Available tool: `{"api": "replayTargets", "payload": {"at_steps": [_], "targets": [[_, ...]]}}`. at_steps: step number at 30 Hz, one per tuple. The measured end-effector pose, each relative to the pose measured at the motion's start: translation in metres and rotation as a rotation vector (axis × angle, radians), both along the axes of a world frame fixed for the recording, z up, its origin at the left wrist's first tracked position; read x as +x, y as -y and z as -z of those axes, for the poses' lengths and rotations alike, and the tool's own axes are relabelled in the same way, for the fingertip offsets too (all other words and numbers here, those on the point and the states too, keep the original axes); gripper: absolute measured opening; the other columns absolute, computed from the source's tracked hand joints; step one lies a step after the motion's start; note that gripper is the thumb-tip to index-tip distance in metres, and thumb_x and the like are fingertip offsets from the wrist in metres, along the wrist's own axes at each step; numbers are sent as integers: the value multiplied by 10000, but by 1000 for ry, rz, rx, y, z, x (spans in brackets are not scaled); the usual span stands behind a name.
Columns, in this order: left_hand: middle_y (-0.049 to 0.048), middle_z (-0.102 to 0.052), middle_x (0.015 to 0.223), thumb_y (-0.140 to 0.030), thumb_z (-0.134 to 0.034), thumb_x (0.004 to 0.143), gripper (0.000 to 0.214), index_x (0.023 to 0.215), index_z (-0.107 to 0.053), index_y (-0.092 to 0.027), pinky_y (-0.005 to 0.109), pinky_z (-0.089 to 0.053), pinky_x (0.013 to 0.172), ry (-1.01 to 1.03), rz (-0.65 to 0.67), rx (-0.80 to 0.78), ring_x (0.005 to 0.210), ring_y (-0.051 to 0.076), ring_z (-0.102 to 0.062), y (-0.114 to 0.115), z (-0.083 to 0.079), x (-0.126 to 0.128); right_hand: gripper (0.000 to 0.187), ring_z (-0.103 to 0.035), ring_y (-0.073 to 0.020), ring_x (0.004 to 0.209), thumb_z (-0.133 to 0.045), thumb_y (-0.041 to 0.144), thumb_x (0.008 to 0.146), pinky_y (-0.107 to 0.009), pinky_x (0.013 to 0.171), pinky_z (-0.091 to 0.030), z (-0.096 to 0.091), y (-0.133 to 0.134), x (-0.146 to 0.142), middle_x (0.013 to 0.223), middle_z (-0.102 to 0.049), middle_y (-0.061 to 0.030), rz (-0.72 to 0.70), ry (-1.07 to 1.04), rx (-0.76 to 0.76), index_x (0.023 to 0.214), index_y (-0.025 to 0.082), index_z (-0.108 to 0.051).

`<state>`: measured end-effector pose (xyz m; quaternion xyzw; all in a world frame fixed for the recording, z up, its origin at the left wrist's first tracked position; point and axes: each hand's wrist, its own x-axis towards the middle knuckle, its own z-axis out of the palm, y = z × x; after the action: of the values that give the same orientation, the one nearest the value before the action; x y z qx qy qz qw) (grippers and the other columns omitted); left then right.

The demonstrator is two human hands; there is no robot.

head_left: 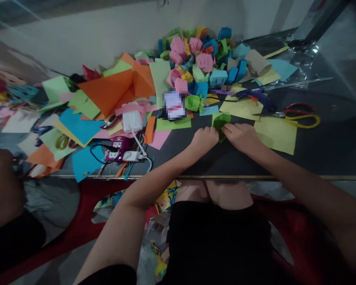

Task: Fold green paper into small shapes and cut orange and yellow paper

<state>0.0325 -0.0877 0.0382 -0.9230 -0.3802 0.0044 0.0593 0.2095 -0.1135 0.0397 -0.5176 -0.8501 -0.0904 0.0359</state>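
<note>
Between my two hands is a folded piece of green paper (221,119), bent so that it stands up from the dark table (178,154). My left hand (205,140) is closed at its left edge, fingers curled. On its right side my right hand (240,135) grips the paper with fingertips pressed together. Just behind lie a small open green paper box (192,103) and a light blue paper strip (209,111). Sheets of yellow paper (275,134) lie to the right of my right hand.
A pile of folded paper pieces (204,61) rises at the back. Scissors with red and yellow handles (302,116) and a blue glue gun (255,96) lie right. Left are a purple power strip (118,149), a white charger (132,120) and orange paper (112,89). Another person's arm (2,190) shows far left.
</note>
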Motion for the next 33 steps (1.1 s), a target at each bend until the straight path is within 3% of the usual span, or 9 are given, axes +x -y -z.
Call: {"api": "replayTargets", "payload": {"at_steps": [4, 11, 15, 19, 26, 30, 33], "targets": [[154, -672, 1090, -171, -366, 1063, 360, 1254, -670, -141, 300, -478, 622, -16, -49, -59, 986, 251, -676, 2, -1, -15, 426, -641, -261, 900, -341, 142, 1028, -372, 644, -351, -7, 11, -6, 1180, -757, -156, 65, 11, -100, 1222, 94, -717], [154, -581, 1245, -416, -408, 1077, 414, 1387, -587, -209, 299, -511, 735, 19, -131, -98, 1126, 257, -590, 18, 1, -27, 564, -563, -336, 1131, -318, 326, 1038, -400, 717, -465, -1, 35, -18, 1371, -677, -192, 151, -37, -163, 1449, 33, -569], [165, -591, 1226, -356, -437, 1070, 377, 1350, -607, -168, 337, -507, 839, -13, -126, -69, 1144, 269, -584, 25, -1, -22, 558, -556, -323, 1121, -310, 319, 1039, -412, 760, -471, 2, 43, -22, 1451, -630, -169, 147, -64, -127, 1450, 45, -570], [173, -610, 1198, -327, -468, 1060, 363, 1320, -612, -118, 350, -488, 838, -37, -35, -60, 1145, 282, -582, 22, -6, -20, 522, -574, -305, 1086, -321, 298, 1036, -414, 773, -461, 3, 37, -17, 1454, -632, -157, 77, -81, -118, 1373, 49, -631], [187, -618, 1264, -319, -365, 1084, 375, 1211, -645, -105, 381, -456, 892, -18, 73, -10, 1157, 285, -569, 9, -13, -21, 484, -579, -316, 1129, -385, 278, 1025, -425, 881, -440, 5, 20, -6, 1371, -670, -203, -66, -61, -81, 1339, 11, -639], [209, -629, 1276, -208, -348, 1062, 348, 1205, -641, -86, 391, -470, 885, 13, -41, 25, 1159, 293, -586, 16, -6, -10, 470, -557, -332, 1155, -438, 318, 1015, -429, 884, -432, 7, 21, -17, 1372, -651, -237, -28, -36, -75, 1276, -1, -664], [207, -673, 1210, -161, -341, 1046, 382, 1311, -606, -85, 378, -496, 857, 4, -170, -33, 1115, 286, -641, 22, -2, -2, 472, -556, -325, 1132, -453, 292, 998, -416, 846, -439, 6, 22, -24, 1369, -645, -235, -4, -32, -91, 1313, -12, -630]]}}
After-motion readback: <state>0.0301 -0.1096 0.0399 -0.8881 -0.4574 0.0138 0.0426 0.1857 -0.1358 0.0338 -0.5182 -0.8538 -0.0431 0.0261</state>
